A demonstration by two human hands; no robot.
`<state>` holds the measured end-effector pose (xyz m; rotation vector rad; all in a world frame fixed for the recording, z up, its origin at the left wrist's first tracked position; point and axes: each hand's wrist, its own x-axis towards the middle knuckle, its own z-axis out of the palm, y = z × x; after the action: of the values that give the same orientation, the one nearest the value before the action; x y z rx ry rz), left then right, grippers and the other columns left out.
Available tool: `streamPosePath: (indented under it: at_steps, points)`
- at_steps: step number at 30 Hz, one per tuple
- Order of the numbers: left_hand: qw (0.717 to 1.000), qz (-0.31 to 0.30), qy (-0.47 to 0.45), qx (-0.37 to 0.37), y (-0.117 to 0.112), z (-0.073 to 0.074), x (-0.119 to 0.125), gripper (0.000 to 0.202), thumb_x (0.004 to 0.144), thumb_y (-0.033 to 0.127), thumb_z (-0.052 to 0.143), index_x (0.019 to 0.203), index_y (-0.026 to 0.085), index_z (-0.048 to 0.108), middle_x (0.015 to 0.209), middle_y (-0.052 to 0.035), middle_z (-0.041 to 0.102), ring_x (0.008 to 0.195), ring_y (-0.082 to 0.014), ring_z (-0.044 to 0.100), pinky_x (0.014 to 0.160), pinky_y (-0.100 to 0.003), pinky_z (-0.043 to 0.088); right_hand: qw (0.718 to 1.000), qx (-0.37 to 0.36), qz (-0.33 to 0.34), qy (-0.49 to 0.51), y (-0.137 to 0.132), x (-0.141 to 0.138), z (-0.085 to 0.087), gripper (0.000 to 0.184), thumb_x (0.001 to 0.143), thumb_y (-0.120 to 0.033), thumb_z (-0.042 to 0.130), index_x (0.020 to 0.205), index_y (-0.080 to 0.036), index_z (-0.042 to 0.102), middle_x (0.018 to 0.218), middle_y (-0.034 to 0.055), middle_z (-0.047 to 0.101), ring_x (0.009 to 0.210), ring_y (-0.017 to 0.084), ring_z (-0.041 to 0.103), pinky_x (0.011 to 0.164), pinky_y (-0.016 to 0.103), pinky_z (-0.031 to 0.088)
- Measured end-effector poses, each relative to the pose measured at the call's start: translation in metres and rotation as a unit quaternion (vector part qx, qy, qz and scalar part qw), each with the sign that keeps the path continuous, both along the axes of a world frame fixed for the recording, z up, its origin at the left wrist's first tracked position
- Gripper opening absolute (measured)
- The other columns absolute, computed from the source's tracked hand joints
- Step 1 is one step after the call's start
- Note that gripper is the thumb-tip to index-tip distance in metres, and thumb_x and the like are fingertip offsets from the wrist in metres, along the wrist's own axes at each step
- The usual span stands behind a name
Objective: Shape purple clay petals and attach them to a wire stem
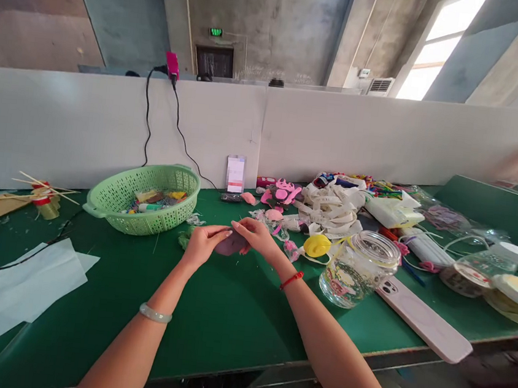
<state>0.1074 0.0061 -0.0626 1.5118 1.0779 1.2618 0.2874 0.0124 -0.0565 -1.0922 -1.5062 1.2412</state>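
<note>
My left hand (203, 242) and my right hand (256, 235) meet over the green table (209, 318), fingers pinched on a small mauve felt piece (229, 244) held between them. A pale bangle sits on my left wrist and a red cord on my right wrist. More pink felt shapes (281, 192) lie just beyond my hands. A yellow round thing (317, 245) rests right of my right hand.
A green plastic basket (144, 197) with small items stands to the left. A clear glass jar (357, 267) and a pink phone (422, 319) lie on the right. White strips (332, 206), packets and lidded containers (514, 294) crowd the back right. White paper (27, 287) lies left. A white partition (265, 133) stands behind.
</note>
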Motion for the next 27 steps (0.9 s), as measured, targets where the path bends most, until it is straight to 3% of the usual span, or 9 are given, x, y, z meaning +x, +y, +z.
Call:
streamPosePath:
  at_steps: [5,8,12,16,21,24,27]
  points:
    - [0.997,0.01,0.056,0.047,0.002,0.002,-0.002,0.028,0.073,0.045,0.077,0.088,0.024,0.086,0.096,-0.0062,0.084,0.097,-0.0323,0.076,0.086,-0.039,0.059,0.999,-0.026,0.033,-0.027,-0.002,0.0,0.004,0.048,0.085,-0.064,0.073,0.083,-0.019,0.056,0.067,-0.0028,0.062,0.042,0.012,0.063,0.038,0.023,0.053]
    - [0.997,0.007,0.047,0.054,0.004,0.001,-0.002,0.033,0.074,0.049,0.077,0.092,0.022,0.086,0.097,-0.0055,0.084,0.098,-0.0313,0.076,0.085,-0.036,0.058,0.999,0.006,0.032,-0.017,-0.002,-0.001,0.004,0.051,0.083,-0.068,0.072,0.083,-0.019,0.058,0.068,-0.003,0.061,0.042,0.011,0.062,0.038,0.023,0.052]
    - [1.0,0.014,0.004,-0.012,0.003,0.005,-0.001,0.055,0.081,0.064,0.07,0.102,0.016,0.085,0.084,-0.0061,0.081,0.083,-0.026,0.074,0.07,-0.03,0.058,0.998,0.064,-0.006,-0.001,0.0,-0.002,0.001,0.057,0.076,-0.075,0.071,0.075,-0.02,0.056,0.065,-0.0038,0.057,0.039,0.01,0.056,0.035,0.023,0.042]
    - [0.996,-0.014,-0.042,-0.08,-0.001,0.012,0.001,0.065,0.069,0.061,0.084,0.116,0.017,0.079,0.091,-0.0061,0.081,0.08,-0.0219,0.074,0.066,-0.028,0.059,0.996,0.075,-0.031,0.026,0.001,-0.004,0.001,0.059,0.072,-0.077,0.072,0.077,-0.021,0.055,0.069,-0.0033,0.059,0.038,0.01,0.054,0.037,0.026,0.042]
    - [0.996,-0.013,-0.045,-0.072,-0.001,0.011,0.003,0.055,0.059,0.058,0.09,0.091,0.015,0.078,0.082,-0.0058,0.078,0.078,-0.0247,0.074,0.068,-0.035,0.064,0.996,0.074,-0.022,0.043,0.002,-0.004,0.004,0.056,0.079,-0.076,0.067,0.084,-0.021,0.06,0.067,-0.0033,0.06,0.043,0.011,0.056,0.042,0.027,0.045]
    - [0.995,0.012,-0.068,-0.071,0.002,0.006,0.002,0.059,0.055,0.061,0.091,0.088,0.014,0.076,0.079,-0.0053,0.077,0.076,-0.0263,0.075,0.071,-0.04,0.066,0.996,0.06,-0.007,0.058,0.001,-0.002,0.006,0.056,0.082,-0.076,0.064,0.09,-0.02,0.061,0.058,-0.0049,0.057,0.046,0.013,0.059,0.047,0.027,0.048]
    - [0.993,0.021,-0.089,-0.076,0.003,0.006,0.002,0.065,0.052,0.064,0.092,0.09,0.014,0.076,0.082,-0.0067,0.079,0.079,-0.0281,0.077,0.076,-0.042,0.066,0.997,0.051,0.018,0.058,0.0,0.0,0.006,0.057,0.076,-0.072,0.073,0.093,-0.019,0.063,0.061,-0.0049,0.06,0.047,0.012,0.059,0.048,0.026,0.047]
